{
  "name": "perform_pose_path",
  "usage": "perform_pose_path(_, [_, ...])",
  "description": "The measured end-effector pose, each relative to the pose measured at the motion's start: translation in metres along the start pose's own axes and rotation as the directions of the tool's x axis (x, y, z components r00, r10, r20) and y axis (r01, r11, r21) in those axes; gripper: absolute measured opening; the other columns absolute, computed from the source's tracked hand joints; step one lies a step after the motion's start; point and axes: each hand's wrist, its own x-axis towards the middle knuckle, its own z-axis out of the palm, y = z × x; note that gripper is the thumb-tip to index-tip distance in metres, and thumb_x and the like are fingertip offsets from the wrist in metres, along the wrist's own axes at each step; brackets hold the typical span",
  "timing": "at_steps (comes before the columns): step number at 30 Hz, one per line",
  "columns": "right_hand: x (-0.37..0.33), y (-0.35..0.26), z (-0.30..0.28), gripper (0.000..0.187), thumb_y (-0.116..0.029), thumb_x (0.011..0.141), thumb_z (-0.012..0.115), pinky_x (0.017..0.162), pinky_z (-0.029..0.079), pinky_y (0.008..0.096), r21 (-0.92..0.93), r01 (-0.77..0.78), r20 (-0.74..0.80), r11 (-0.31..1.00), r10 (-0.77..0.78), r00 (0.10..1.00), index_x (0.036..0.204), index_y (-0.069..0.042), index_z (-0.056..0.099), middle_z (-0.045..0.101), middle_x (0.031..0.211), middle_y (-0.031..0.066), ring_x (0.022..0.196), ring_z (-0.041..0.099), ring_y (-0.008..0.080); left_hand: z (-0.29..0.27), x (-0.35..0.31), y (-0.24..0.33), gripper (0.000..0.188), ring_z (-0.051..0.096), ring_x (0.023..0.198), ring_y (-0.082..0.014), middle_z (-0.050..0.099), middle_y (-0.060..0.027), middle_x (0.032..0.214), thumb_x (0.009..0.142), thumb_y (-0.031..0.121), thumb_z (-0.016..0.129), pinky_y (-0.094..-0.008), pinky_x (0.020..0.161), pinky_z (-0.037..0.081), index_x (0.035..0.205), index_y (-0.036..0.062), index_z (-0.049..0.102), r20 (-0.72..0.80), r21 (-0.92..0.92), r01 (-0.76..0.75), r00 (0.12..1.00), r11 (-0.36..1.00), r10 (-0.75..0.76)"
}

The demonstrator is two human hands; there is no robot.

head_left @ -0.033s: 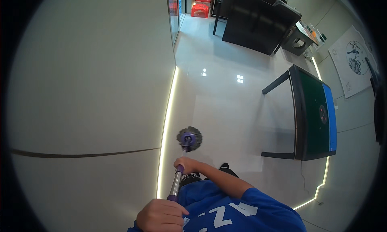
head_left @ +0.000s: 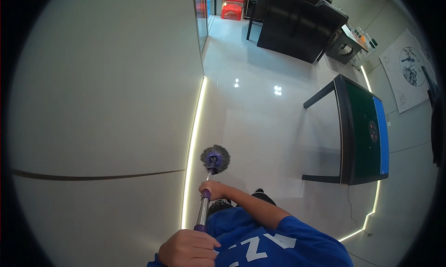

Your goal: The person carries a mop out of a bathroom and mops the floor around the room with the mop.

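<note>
A mop head [head_left: 215, 159], grey-fringed with a purple hub, is sitting at the pale floor [head_left: 260, 127] left of centre in the frame, just beside a glowing light strip [head_left: 189, 162] edging the wall [head_left: 107, 104]; whether its strands are pressing down is not showing clearly. The right hand [head_left: 211, 190] is wrapping firmly around the pole [head_left: 202, 213] near the head, while the left hand [head_left: 188, 248], at the bottom edge, is clenching the upper end. The mopping is apparently under way, with the wall side getting attention; the floor is gleaming, but shine alone is not proving which parts are done. Stretches toward the black furniture [head_left: 297, 30] at upper centre and beneath the green-topped bench [head_left: 362, 130] at right are possibly awaiting a pass, though nothing is confirming it
</note>
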Motion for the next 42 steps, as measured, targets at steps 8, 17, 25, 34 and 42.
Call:
perform_pose_path(8, [-0.015,0.025,0.017,0.023,-0.017,0.056,0.072,0.061,0.045,0.0418,0.105,0.101,-0.164,0.989,-0.083,0.983,0.065,-0.007,0.053,0.056,0.068,0.0125,0.068,0.057,0.0338,0.05,0.03,-0.02,0.034,0.047,0.047,-0.0246,0.042,-0.0076,0.053,0.067,0.008,0.073,-0.0336,0.048,0.043,0.052,0.0088,0.042,0.209,0.057,0.103,0.971,0.993,-0.113])
perform_pose_path(17, [-0.126,0.02,-0.028,0.015,-0.015,0.064,0.07,0.06,0.045,0.0419,0.035,0.052,-0.107,0.998,-0.048,0.993,0.065,-0.006,0.057,0.059,0.068,0.0141,0.067,0.059,0.034,0.136,0.088,-0.027,0.037,0.045,0.047,-0.0245,0.041,-0.0063,0.053,0.073,0.011,0.072,-0.0356,0.045,0.038,0.053,0.009,0.041,0.371,-0.055,0.114,0.925,0.992,-0.085])
perform_pose_path(25, [-0.3,-0.003,-0.083,0.017,-0.02,0.063,0.066,0.058,0.046,0.045,-0.032,-0.147,-0.168,0.989,0.139,0.976,0.062,-0.005,0.06,0.059,0.062,0.0162,0.064,0.06,0.0367,0.226,0.119,-0.036,0.024,0.062,0.056,-0.0183,0.06,-0.006,0.059,0.072,0.007,0.077,-0.0348,0.069,0.055,0.057,0.0047,0.058,0.386,-0.208,0.087,0.923,0.974,0.0])
perform_pose_path(34, [-0.486,0.079,-0.094,0.023,-0.028,0.066,0.066,0.065,0.049,0.0448,-0.116,-0.484,-0.333,0.867,0.425,0.842,0.064,-0.005,0.063,0.063,0.069,0.0175,0.071,0.063,0.0364,0.309,0.101,-0.097,0.02,0.066,0.079,-0.0269,0.064,-0.0071,0.069,0.068,0.002,0.077,-0.046,0.098,0.041,0.061,0.0045,0.058,0.263,-0.127,0.461,0.869,0.878,-0.419])
perform_pose_path(42, [-0.499,0.109,-0.07,0.026,-0.026,0.067,0.068,0.063,0.045,0.0463,-0.108,-0.49,-0.548,0.865,0.36,0.755,0.06,-0.004,0.055,0.058,0.067,0.0166,0.069,0.057,0.0382,0.314,0.065,-0.131,0.017,0.061,0.103,-0.0315,0.067,-0.0141,0.095,0.076,0.0,0.07,-0.0455,0.096,0.043,0.07,0.0063,0.056,0.199,-0.201,0.533,0.844,0.822,-0.499])
